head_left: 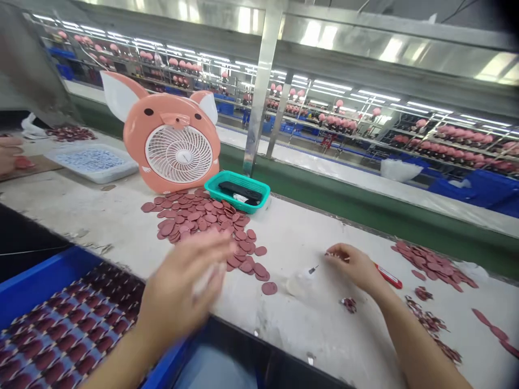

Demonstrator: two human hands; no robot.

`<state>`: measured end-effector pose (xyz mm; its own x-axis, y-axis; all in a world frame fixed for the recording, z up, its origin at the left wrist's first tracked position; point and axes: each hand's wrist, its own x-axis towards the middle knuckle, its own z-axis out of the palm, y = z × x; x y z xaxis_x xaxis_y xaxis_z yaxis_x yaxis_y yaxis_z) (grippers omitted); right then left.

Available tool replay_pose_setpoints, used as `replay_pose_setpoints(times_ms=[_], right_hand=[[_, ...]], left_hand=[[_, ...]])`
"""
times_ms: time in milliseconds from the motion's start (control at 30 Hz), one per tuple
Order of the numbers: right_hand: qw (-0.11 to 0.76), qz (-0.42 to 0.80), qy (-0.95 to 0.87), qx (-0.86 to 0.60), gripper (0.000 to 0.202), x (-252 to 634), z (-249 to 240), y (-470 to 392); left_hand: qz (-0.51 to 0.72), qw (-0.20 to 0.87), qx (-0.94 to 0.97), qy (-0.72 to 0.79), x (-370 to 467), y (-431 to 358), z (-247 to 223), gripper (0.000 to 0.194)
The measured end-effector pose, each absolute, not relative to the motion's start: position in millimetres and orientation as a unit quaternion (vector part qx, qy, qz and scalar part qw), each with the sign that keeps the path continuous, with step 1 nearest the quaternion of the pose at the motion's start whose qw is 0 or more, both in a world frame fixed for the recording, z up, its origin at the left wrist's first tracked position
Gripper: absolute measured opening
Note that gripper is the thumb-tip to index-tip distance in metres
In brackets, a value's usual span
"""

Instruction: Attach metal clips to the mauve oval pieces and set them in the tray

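Head: maroon discs beyond left grip.

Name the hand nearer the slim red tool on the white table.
Right: the right hand is just left of the tool; the left hand is farther left, by flat maroon oval pieces.

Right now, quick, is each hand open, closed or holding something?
Left hand: blurred, loosely curved; can't tell whether it holds anything.
Right hand: curled, fingertips at small reddish pieces; can't tell whether they're gripped.

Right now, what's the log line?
left hand: blurred, near discs | right hand: curled, contents unclear | red tool: near right hand
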<state>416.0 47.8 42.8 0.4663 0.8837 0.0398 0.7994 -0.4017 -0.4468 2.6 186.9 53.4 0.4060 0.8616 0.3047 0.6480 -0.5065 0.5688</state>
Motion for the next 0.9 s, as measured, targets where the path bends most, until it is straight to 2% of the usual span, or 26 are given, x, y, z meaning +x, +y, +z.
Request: replay_pose_setpoints(times_ms=[133,267,400,733,900], right_hand=[[0.257,0.085,-0.529,-0.804,0.025,380,35,5],[0.311,0.063,-0.524,-0.790,0.032,361,25,-19],[0.340,0.042,-0.504,-0.793,0.033,353,17,-30],[0.370,0.059,-0.497,-0.783,0.031,340,6,-46],[0.383,0.052,-0.496,-0.777,0.029,335,1,-53]], left_hand=[[0.276,0.111,0.811,0.504,4,267,62,0.070],[0.215,0.101,0.830,0.504,2,300,52,0.061],[0.193,0.089,0.853,0.477,13,281,39,0.053],[0.175,0.079,0.873,0.448,40,231,32,0.072],[0.193,0.072,0.873,0.441,52,215,33,0.066]])
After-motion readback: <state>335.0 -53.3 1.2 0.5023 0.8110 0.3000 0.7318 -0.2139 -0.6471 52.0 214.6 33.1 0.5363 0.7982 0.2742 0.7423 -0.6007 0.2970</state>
